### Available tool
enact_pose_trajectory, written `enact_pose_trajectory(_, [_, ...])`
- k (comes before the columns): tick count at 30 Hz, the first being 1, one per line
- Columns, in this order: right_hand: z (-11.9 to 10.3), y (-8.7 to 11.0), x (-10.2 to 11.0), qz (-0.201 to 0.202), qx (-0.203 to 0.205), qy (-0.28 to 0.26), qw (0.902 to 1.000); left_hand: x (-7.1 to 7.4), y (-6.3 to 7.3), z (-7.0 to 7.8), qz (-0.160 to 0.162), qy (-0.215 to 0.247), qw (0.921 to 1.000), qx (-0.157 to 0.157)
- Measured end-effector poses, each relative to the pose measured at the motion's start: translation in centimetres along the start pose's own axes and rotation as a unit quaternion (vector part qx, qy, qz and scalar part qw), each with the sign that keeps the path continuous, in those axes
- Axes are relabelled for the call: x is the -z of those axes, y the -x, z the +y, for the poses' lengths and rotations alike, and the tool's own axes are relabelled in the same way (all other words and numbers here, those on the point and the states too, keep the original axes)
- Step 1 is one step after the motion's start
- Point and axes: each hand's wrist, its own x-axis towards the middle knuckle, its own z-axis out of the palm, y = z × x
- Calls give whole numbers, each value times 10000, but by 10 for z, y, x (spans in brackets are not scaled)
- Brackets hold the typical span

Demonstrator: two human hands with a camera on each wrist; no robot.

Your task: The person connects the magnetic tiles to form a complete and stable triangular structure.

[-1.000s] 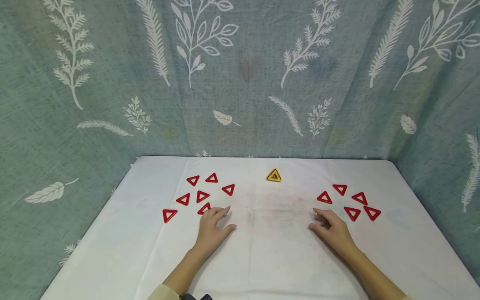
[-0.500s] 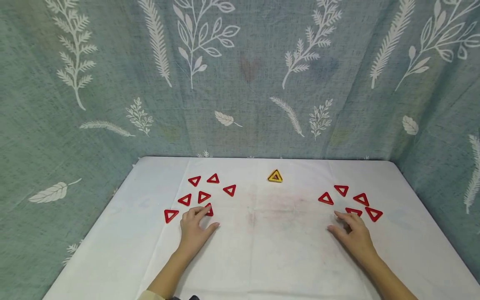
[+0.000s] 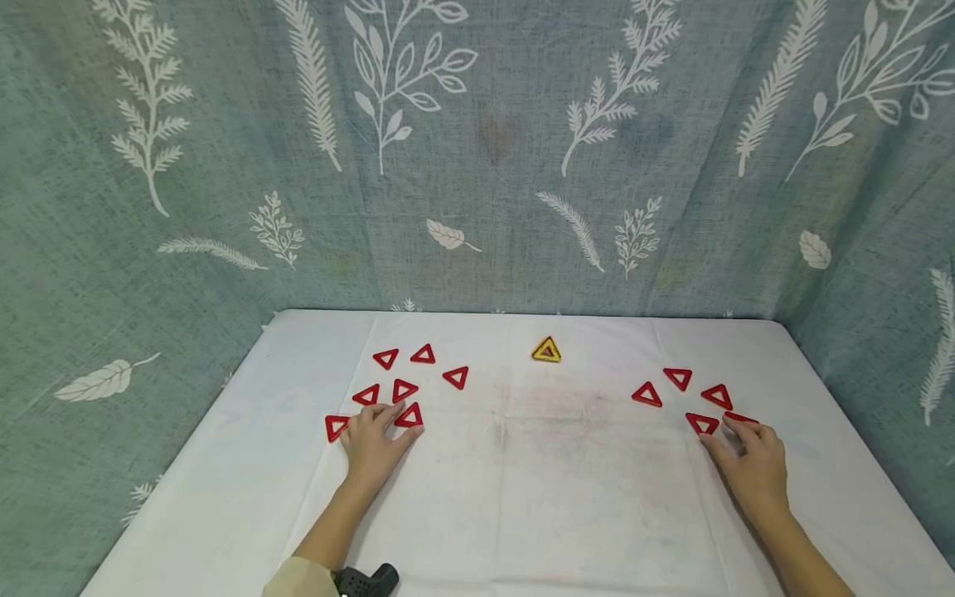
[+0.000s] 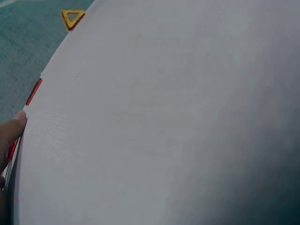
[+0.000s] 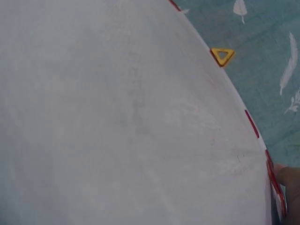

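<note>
My left hand (image 3: 370, 444) is low over the left group of red triangles, thumb and fingers spread on either side of one red triangle frame (image 3: 409, 425). In the left wrist view only part of that hand (image 4: 10, 131) shows at the left edge. On the right, my right hand (image 3: 757, 468) has its fingertips over the outermost red triangle frame (image 3: 739, 417), which they partly hide. Its thumb tip is at the near corner of the neighbouring red triangle (image 3: 702, 424). A sliver of the right hand (image 5: 290, 180) appears in the right wrist view.
Several more red triangles (image 3: 404, 390) lie flat at left, and others (image 3: 677, 378) at right. A yellow triangle (image 3: 547, 356) with red showing under it lies at the back middle. The white-covered table (image 3: 552, 497) ends at a leaf-patterned curtain (image 3: 477, 274).
The left hand has moved left and its thumb and fingers now straddle a red triangle. My right hand has moved right, from beside the right group to its outermost triangle.
</note>
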Motion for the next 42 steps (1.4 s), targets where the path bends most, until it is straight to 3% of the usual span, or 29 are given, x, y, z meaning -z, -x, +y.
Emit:
enact_pose_trajectory(9, [3,-5,-1,-455,-185,88,9988,-3,-8,-1,-69,-32,10000,-32])
enact_pose_trajectory(21, [3,-4,0,-608,-79,142,9980,0,-6,1,-318,216,9992,122])
enact_pose_trajectory(34, [6,-3,0,-754,-36,322,9966,0,0,-1,-265,198,9988,-352])
enact_pose_trajectory(42, [-1,-3,2,-885,-426,12,9952,-1,2,0,-183,235,9984,-472])
